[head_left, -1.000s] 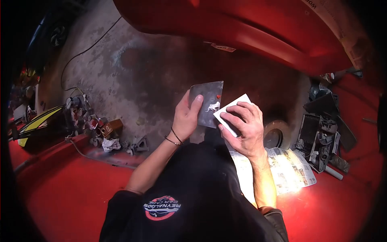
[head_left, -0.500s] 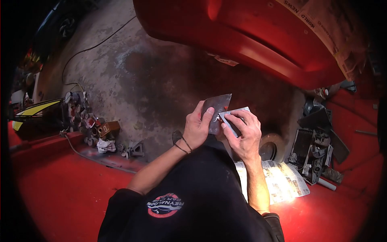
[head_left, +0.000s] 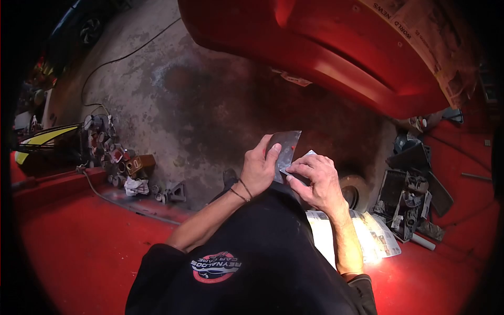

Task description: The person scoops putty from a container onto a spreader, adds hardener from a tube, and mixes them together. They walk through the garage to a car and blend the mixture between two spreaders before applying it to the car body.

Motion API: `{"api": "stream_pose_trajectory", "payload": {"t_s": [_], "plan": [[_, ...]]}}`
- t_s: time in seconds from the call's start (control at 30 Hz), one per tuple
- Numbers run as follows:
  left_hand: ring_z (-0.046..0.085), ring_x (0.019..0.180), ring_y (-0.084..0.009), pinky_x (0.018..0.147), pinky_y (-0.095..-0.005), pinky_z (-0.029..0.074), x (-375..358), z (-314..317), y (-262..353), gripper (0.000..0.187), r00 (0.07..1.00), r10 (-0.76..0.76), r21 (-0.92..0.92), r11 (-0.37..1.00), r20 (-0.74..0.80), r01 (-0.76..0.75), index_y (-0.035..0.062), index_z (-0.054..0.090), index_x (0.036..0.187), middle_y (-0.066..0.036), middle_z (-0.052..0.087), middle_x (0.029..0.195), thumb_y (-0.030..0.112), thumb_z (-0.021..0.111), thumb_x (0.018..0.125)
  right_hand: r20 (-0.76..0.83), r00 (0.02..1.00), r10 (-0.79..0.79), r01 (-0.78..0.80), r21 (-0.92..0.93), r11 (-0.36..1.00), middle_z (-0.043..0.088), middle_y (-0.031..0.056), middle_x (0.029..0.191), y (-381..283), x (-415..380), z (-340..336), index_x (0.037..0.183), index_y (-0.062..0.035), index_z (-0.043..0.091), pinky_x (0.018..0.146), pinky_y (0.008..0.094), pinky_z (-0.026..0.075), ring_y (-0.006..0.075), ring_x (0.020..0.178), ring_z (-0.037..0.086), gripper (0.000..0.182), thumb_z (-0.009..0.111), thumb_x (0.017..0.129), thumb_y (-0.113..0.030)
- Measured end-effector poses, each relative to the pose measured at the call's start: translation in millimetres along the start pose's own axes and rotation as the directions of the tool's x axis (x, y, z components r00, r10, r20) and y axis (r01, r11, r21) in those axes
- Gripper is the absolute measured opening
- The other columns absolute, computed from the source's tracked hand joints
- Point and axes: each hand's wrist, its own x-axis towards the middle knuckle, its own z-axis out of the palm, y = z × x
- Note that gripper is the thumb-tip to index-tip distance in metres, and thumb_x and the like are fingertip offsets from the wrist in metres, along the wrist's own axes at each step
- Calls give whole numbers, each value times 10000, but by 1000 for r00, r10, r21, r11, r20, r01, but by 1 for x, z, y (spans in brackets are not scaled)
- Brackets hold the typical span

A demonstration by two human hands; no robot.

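Note:
My left hand (head_left: 258, 169) is closed on a thin dark grey plate (head_left: 287, 146), thumb on its near face and fingers behind. The plate stands tilted upright, with pale smears and a small red spot on its face. My right hand (head_left: 318, 182) pinches a lighter grey flat spreader (head_left: 284, 171), mostly covered by the fingers. Its left edge is right at the lower right part of the plate. Both hands are in front of my dark shirt, over the floor.
A red car body panel (head_left: 336, 58) with masking paper (head_left: 420, 34) hangs over the top right. Newspaper (head_left: 375, 236) lies brightly lit on the red floor. Dark car parts (head_left: 412, 194) are piled at right. Cans and tools (head_left: 139, 164) stand at left, near a cable (head_left: 118, 59).
My right hand has turned over, so its back shows and the spreader is more hidden, tilted against the plate. The left hand's plate has turned and dropped slightly.

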Motion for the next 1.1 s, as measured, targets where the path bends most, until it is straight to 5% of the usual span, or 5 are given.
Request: {"api": "stream_pose_trajectory", "payload": {"t_s": [0.23,0.43,0.77,0.93,1.1], "plan": [[612,897,-79,848,-267,518,34,-29,-1,294,956,-168,-308,921,240,239,23,637,1277,-16,696,1007,246,577,1096,-55,998,35,-1,525,851,728,145,1140,17,-1,-48,1038,-23,776,1011,412,524,283,1146,681,238,763,806,-71],[618,1039,-42,922,-254,521,24,-55,16,431,505,-162,-219,761,848,611,7,636,1372,14,699,1161,290,675,1049,79,995,-65,-48,919,391,652,164,1222,30,13,-51,1106,-6,744,1149,501,405,343,1324,551,369,780,803,-212],[640,997,-67,897,-269,533,11,-78,38,453,545,-48,-362,699,837,617,-23,642,1368,-5,718,1147,268,704,1026,105,938,-331,135,768,626,648,109,1203,-2,18,-47,1112,-81,757,1126,516,417,368,1330,512,484,841,637,-129],[658,1021,-79,915,-271,537,-2,-94,44,432,617,-99,-400,680,781,615,-25,633,1349,-24,717,1171,259,694,1030,300,912,-278,259,103,960,669,61,1214,26,13,-44,1105,-161,779,1091,499,441,338,1259,550,417,799,689,-139],[692,1072,-113,941,-280,559,-14,-125,35,400,882,-199,-568,700,427,433,-8,584,1388,-59,709,1208,240,609,1075,67,972,226,-222,579,784,675,88,1272,82,-45,38,1161,-74,755,1134,403,427,278,1263,592,372,753,793,-132]]}}
